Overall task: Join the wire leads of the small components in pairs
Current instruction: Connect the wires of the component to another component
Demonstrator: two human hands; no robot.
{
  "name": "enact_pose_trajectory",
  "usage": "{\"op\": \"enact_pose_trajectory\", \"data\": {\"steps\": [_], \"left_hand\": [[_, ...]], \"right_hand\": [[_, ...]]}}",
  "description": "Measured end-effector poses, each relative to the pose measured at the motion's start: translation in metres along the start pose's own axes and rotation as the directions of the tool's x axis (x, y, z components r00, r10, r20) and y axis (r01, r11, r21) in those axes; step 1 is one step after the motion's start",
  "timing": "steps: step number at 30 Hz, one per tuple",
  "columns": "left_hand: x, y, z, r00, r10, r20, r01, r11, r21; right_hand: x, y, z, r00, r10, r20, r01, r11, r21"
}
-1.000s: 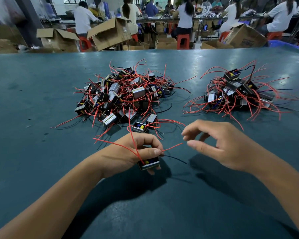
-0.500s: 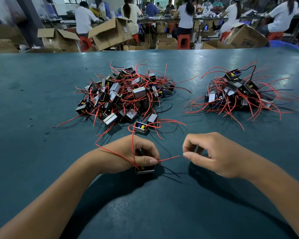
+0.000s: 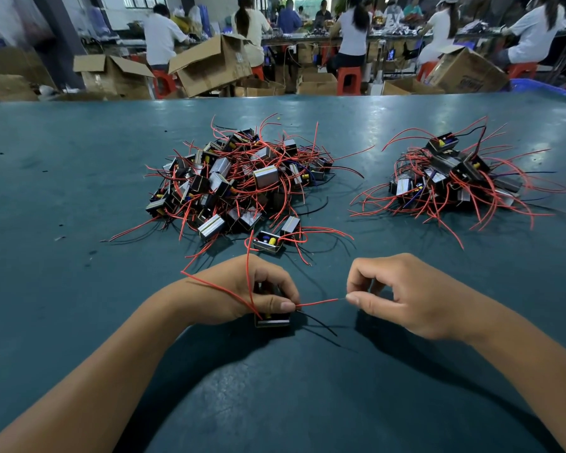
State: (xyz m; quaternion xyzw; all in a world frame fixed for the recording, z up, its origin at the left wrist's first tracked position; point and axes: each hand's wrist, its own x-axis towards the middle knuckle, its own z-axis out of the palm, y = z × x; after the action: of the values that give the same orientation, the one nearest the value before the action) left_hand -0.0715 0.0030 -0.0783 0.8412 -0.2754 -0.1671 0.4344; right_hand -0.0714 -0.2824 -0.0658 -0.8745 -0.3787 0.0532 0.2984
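Ahead, bare table [image 3: 79, 191] beside pile [image 3: 242, 184].

Assembly workshop.
Seated workers [image 3: 353, 31] at long benches [image 3: 307, 39]; open cartons [image 3: 209, 65]; component heaps [image 3: 242, 181] on table [image 3: 62, 191].

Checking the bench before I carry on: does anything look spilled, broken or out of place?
Nothing stands out. The two component piles are tangled but sit on the table. The left hand holds one component; the right hand pinches its red lead.
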Motion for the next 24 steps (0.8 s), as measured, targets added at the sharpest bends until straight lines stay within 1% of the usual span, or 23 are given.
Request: {"op": "enact_pose_trajectory", "data": {"steps": [5,9,13,15,17,18,21,22,23,24], "left_hand": [[-0.001,-0.003,-0.003,1.000,-0.002,0.004,0.002,0.999,0.044],[-0.002,-0.002,-0.006,1.000,0.009,0.020,-0.010,0.999,0.038],[-0.004,-0.007,-0.011,1.000,0.001,-0.029,-0.001,1.000,-0.007],[-0.006,-0.010,-0.015,0.999,-0.019,-0.030,0.017,0.999,-0.040],[-0.009,-0.010,-0.020,0.998,-0.041,-0.054,0.034,0.993,-0.114],[-0.011,-0.009,-0.025,0.995,-0.044,-0.088,0.032,0.991,-0.131],[-0.022,-0.008,-0.046,0.971,-0.030,-0.236,0.009,0.996,-0.090],[-0.025,-0.010,-0.053,0.948,-0.039,-0.316,0.008,0.995,-0.101],[-0.027,-0.011,-0.058,0.907,-0.054,-0.419,-0.002,0.991,-0.132],[-0.027,-0.013,-0.061,0.840,-0.075,-0.537,-0.029,0.983,-0.183]], "right_hand": [[0.000,0.001,0.002,1.000,-0.007,-0.020,0.006,0.998,-0.061],[0.001,0.001,0.003,1.000,0.008,-0.007,-0.008,0.998,-0.058],[0.003,0.001,0.004,0.999,0.025,-0.046,-0.026,0.999,-0.022],[0.003,0.001,0.005,0.999,0.025,-0.029,-0.026,1.000,-0.019],[0.002,0.000,0.008,1.000,0.013,-0.007,-0.013,1.000,-0.023],[0.003,0.000,0.008,1.000,0.008,-0.003,-0.008,1.000,-0.023],[0.003,-0.001,0.008,1.000,0.006,-0.007,-0.007,1.000,-0.008],[0.003,-0.001,0.008,1.000,0.007,-0.009,-0.008,1.000,-0.003],[0.002,-0.001,0.007,1.000,0.010,-0.012,-0.010,1.000,0.003],[0.002,-0.002,0.007,1.000,0.014,-0.016,-0.013,1.000,0.012]]}}
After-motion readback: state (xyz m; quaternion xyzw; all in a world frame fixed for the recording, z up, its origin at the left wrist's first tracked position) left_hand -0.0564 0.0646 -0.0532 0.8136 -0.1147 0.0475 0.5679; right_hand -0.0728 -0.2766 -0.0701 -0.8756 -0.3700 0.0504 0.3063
